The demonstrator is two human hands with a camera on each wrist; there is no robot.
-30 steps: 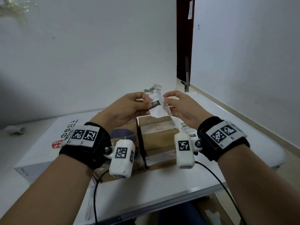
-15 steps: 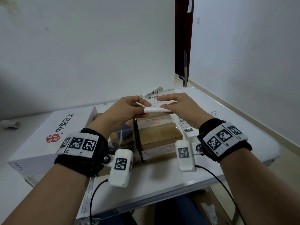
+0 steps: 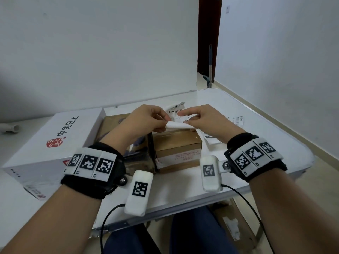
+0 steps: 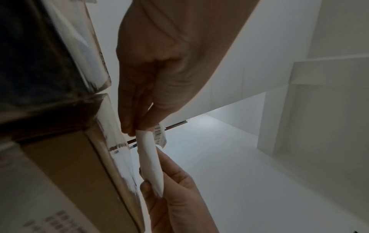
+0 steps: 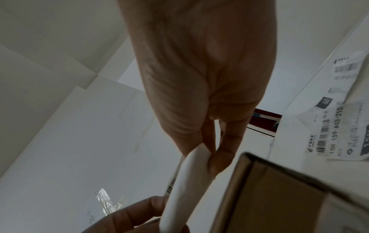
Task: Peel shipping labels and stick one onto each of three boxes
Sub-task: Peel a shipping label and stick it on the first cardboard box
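Both hands hold one white shipping label (image 3: 177, 119) in the air above a small brown cardboard box (image 3: 177, 146). My left hand (image 3: 146, 120) pinches its left edge and my right hand (image 3: 205, 119) pinches its right edge. The label's lower part curls up, white side out (image 4: 150, 159) (image 5: 184, 184). A second brown box (image 3: 117, 123) sits left of the first, mostly hidden by my left arm. A large white box with red and black print (image 3: 55, 140) lies at the far left. The corner of the small brown box (image 5: 279, 192) shows in the right wrist view.
More printed labels (image 3: 211, 138) (image 5: 337, 126) lie on the white table (image 3: 256, 125) right of the small box. Another slip (image 3: 238, 120) rests farther right. A white pipe piece (image 3: 10, 128) lies at the far left. Walls stand close behind and to the right.
The hands came down from chest height to just above the small brown box, and the label went from hanging upright to lying flatter with its lower part folded up.
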